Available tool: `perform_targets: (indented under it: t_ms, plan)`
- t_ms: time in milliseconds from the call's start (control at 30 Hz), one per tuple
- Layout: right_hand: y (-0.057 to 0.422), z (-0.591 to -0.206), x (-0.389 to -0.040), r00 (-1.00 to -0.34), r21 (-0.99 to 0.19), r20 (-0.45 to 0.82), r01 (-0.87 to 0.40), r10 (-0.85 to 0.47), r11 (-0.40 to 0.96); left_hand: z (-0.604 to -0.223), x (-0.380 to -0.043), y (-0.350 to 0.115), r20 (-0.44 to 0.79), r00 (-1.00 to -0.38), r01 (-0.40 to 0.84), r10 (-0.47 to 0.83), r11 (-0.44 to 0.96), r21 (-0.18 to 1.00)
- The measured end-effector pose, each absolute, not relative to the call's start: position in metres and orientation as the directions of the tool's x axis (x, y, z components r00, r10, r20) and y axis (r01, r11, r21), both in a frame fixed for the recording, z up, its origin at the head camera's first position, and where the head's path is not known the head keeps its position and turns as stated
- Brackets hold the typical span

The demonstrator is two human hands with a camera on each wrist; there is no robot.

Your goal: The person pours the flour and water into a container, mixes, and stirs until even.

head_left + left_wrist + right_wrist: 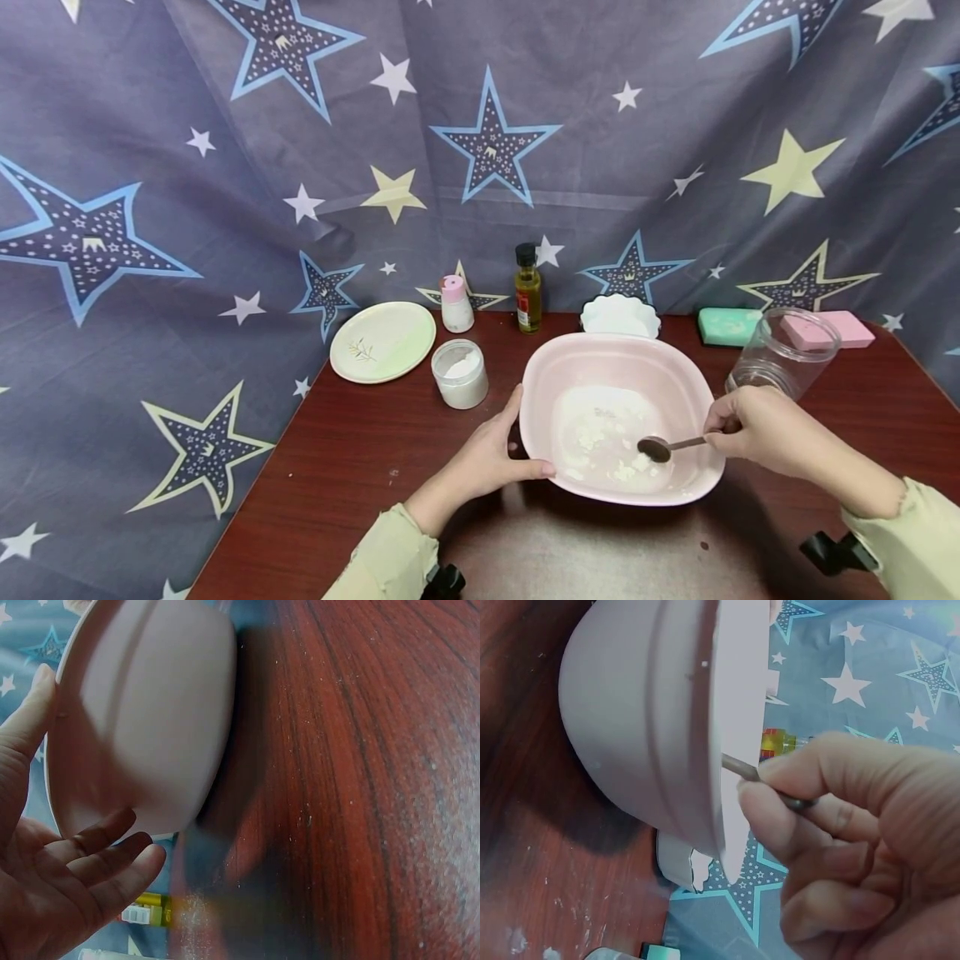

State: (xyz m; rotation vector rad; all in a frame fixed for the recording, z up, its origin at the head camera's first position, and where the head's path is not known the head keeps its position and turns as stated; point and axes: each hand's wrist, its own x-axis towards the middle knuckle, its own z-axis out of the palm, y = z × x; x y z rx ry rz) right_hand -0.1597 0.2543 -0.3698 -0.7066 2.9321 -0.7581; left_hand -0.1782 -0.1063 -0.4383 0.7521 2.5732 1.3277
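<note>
A pink basin (pixel 592 360) on the table holds white powder (pixel 600 413) with several small lumps. My left hand (pixel 491 450) holds its left side; in the left wrist view the thumb is at the rim, and the slightly bent fingers (pixel 112 859) lie against the outer wall. Between thumb and fingertips, my right hand (pixel 757 423) pinches the handle of a dark brown spoon (pixel 655 450). The spoon's bowl is down in the basin near the powder, at the right. In the right wrist view the basin wall hides the spoon's head, and only part of the handle (pixel 739 766) shows.
Left of the basin stand a jar of white powder (pixel 461 385), a pink-capped shaker (pixel 456 308) and a plate (pixel 382 343). Behind it are an oil bottle (pixel 528 296) and a scalloped white dish (pixel 620 317). A clear jar (pixel 780 358), green block (pixel 726 327) and pink block (pixel 847 329) stand right.
</note>
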Motion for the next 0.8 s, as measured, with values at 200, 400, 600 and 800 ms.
perform_targets:
  t_ms: [200,400,600,800]
  plan:
    - [0.253,-0.371,-0.157,-0.840,-0.501,0.102,-0.506,-0.532,0.702,-0.439,-0.178,-0.106,0.087,-0.866,0.359,0.493,0.489,0.795]
    - [0.244,-0.374,-0.157,-0.811,-0.515,0.133,-0.548,-0.570,0.659,-0.438,-0.178,-0.105,0.082,-0.867,0.353,0.491,0.491,0.796]
    - [0.229,-0.380,-0.158,-0.805,-0.552,0.154,-0.552,-0.573,0.626,-0.438,-0.178,-0.105,0.090,-0.866,0.361,0.492,0.490,0.793]
    - [0.212,-0.387,-0.159,-0.805,-0.591,0.191,-0.551,-0.562,0.589,-0.437,-0.177,-0.105,0.086,-0.868,0.355,0.489,0.489,0.797]
